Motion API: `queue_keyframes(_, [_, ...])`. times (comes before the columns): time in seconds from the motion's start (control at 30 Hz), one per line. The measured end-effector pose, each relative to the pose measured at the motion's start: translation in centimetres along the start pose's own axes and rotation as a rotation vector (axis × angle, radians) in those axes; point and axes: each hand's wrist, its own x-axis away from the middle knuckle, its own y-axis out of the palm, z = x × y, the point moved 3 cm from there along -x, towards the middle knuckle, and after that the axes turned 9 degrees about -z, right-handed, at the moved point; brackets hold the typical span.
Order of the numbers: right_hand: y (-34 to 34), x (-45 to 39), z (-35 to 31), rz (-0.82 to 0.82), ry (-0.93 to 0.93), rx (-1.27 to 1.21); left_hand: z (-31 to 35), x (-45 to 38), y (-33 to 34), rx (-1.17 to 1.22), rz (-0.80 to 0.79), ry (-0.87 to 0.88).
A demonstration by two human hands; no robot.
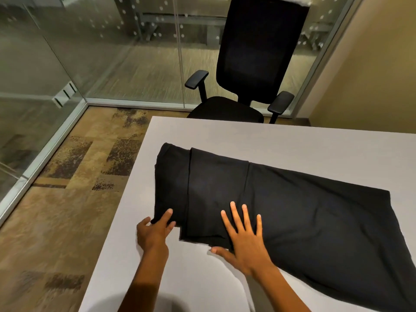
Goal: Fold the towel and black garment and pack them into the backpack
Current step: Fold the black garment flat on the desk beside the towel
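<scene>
The black garment (304,210) lies spread across the grey table (292,143), its left end folded over into layered panels. My left hand (154,233) pinches the near left corner of the folded part between thumb and fingers. My right hand (244,237) lies flat on the garment with fingers spread, pressing the near edge down. No towel or backpack is in view.
A black office chair (254,64) stands at the table's far side. Glass walls enclose the room on the left and behind. Patterned carpet (67,199) lies left of the table's left edge, close to my left hand.
</scene>
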Motion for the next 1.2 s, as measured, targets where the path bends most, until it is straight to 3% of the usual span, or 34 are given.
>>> queue_keyframes(0.13, [-0.7,0.3,-1.5,0.007,-0.079,-0.114,2.5,0.9,0.6,0.125,-0.134,-0.061])
queue_keyframes(0.23, [-1.2,0.8,-2.4,-0.190,-0.160,-0.457,5.3,2.6,1.8,0.208,-0.245,0.042])
queue_keyframes(0.33, [-2.8,2.6,-2.7,-0.277,-0.198,-0.815,7.8,5.9,4.5,0.166,-0.355,0.181])
queue_keyframes(0.53, [-2.5,6.2,0.7,-0.102,-0.244,-1.334,7.4,12.1,16.4,-0.314,-0.682,0.369])
queue_keyframes(0.67, [1.9,8.5,3.9,-0.026,-0.062,-1.771,-1.7,18.6,25.9,-0.652,-1.016,0.363])
queue_keyframes(0.77, [5.4,10.8,6.1,0.005,-0.011,-1.817,-10.9,20.6,29.2,-1.006,-1.225,0.300])
queue_keyframes(0.8, [6.0,11.2,7.1,0.055,0.114,-1.798,-13.2,20.7,29.5,-1.169,-1.252,0.353])
queue_keyframes(0.9, [5.6,13.6,9.3,0.210,0.437,-2.137,-15.5,20.3,28.3,-1.351,-1.135,0.717])
queue_keyframes(0.97, [5.4,15.6,10.4,0.265,0.435,-2.311,-14.6,19.3,26.3,-1.262,-0.946,1.030])
queue_keyframes(1.03, [4.8,16.8,11.5,0.237,0.488,-2.237,-13.3,17.6,23.7,-1.214,-0.702,1.274])
queue_keyframes(1.1, [4.8,17.2,13.6,0.392,0.685,-2.173,-12.6,15.4,21.2,-1.307,-0.568,1.293])
queue_keyframes(1.2, [4.3,17.8,16.8,0.766,0.926,-1.907,-13.1,12.8,17.9,-1.504,-0.571,1.143])
